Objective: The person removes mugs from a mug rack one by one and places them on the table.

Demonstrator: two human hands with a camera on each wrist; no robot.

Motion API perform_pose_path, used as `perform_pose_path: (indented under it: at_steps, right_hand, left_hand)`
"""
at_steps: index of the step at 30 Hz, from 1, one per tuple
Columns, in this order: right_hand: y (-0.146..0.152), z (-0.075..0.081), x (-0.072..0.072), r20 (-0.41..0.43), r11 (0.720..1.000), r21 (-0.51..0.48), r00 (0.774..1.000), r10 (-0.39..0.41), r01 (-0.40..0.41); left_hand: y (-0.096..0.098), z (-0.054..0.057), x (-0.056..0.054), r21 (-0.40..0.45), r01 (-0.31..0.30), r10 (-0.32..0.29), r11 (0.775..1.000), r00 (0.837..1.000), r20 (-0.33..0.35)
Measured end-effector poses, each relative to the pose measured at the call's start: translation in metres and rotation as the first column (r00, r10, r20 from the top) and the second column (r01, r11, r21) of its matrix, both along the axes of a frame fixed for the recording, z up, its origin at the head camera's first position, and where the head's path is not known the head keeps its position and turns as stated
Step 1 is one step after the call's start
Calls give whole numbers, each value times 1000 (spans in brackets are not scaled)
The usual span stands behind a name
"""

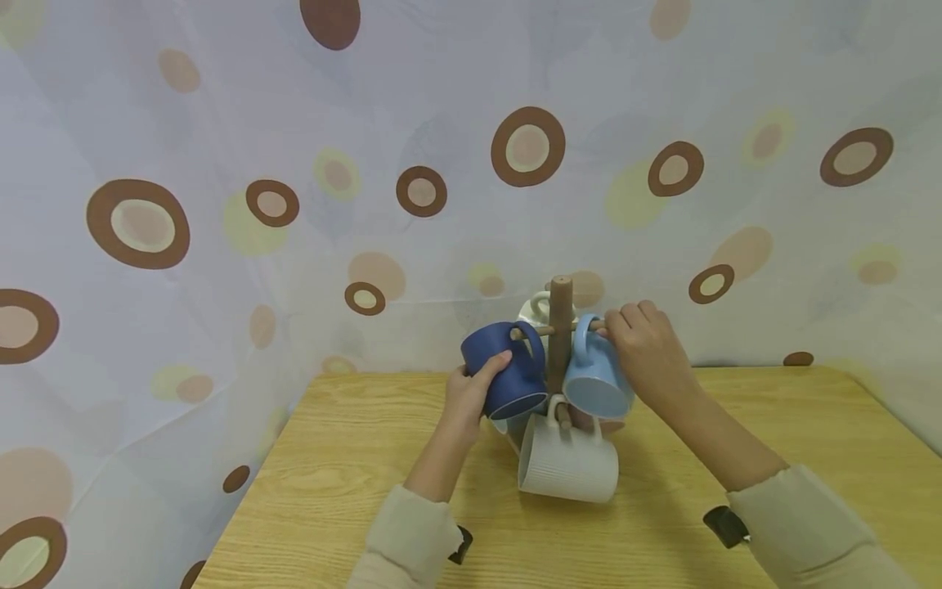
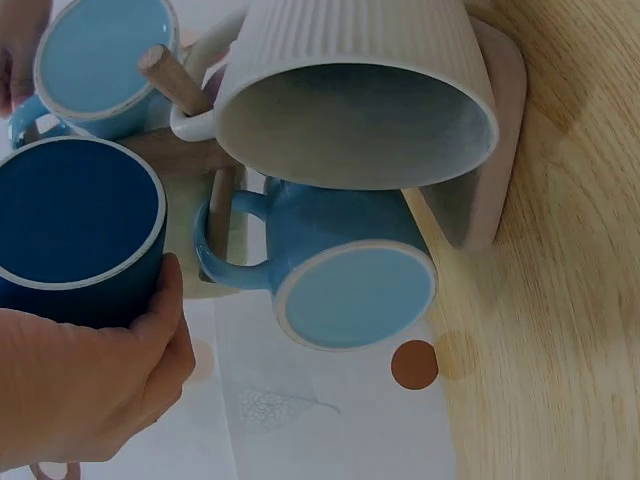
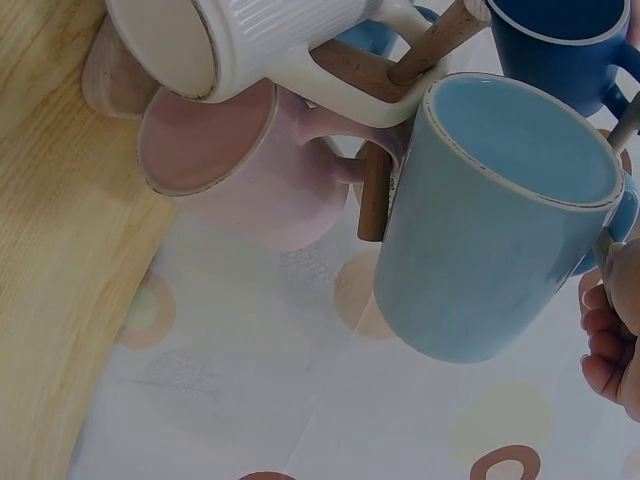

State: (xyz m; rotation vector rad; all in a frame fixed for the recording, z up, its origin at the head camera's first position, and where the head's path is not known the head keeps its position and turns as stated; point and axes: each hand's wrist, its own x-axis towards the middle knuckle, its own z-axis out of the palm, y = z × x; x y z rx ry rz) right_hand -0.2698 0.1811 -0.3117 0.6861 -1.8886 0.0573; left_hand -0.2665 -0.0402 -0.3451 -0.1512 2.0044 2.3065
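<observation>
Curled around the side of a dark blue mug [image 1: 518,388], my left hand [image 1: 467,397] holds it tilted at the left upper peg of a wooden mug tree [image 1: 561,307]. The mug's handle loops around that peg. On the opposite side, my right hand [image 1: 653,352] grips the tip of the right upper peg [image 1: 598,325]. A light blue mug [image 1: 598,384] hangs from this peg by its handle, just beside the right fingers, with its mouth tilted down. In the right wrist view, the curled fingers [image 3: 603,345] show at the edge, close to the light blue handle.
A ribbed white mug [image 1: 570,465] hangs low at the front of the tree. Lower pegs also bear a pink mug [image 3: 245,185] and a blue mug [image 2: 345,235]. Another white mug [image 1: 530,311] shows behind the post. A wooden table [image 1: 353,491] meets a dotted curtain [image 1: 441,270].
</observation>
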Motion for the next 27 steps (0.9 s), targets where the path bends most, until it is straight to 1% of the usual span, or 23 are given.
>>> perform_pose_path:
  at_steps: [8, 12, 15, 18, 21, 23, 27]
  right_hand:
    - [0, 0, 0, 0, 1000, -2, 1000, 7, -7]
    - [0, 0, 0, -2, 1000, -3, 1000, 11, -11]
    - [-1, 0, 0, 2, 1000, -3, 1000, 9, -9]
    - [-1, 0, 0, 2, 1000, -3, 1000, 6, -6]
    - [-1, -1, 0, 9, 1000, -7, 1000, 5, -5]
    - [-1, -1, -1, 12, 1000, -10, 1000, 4, -4]
    - [0, -3, -1, 25, 1000, -25, 1000, 10, -10]
  left_hand:
    - [-7, -6, -6, 31, 15, -14, 999, 999, -46]
    - [-11, -7, -4, 40, 19, -16, 999, 997, -73]
    - [-16, -9, -2, 13, 26, -25, 1000, 994, -107]
    - [-22, -14, -2, -38, 47, -52, 998, 988, -147]
    - [-27, -19, -1, -86, 81, -96, 993, 977, -188]
    - [-29, -20, 0, -98, 103, -121, 990, 971, -208]
    - [-34, -22, 4, -116, 147, -172, 982, 952, -254]
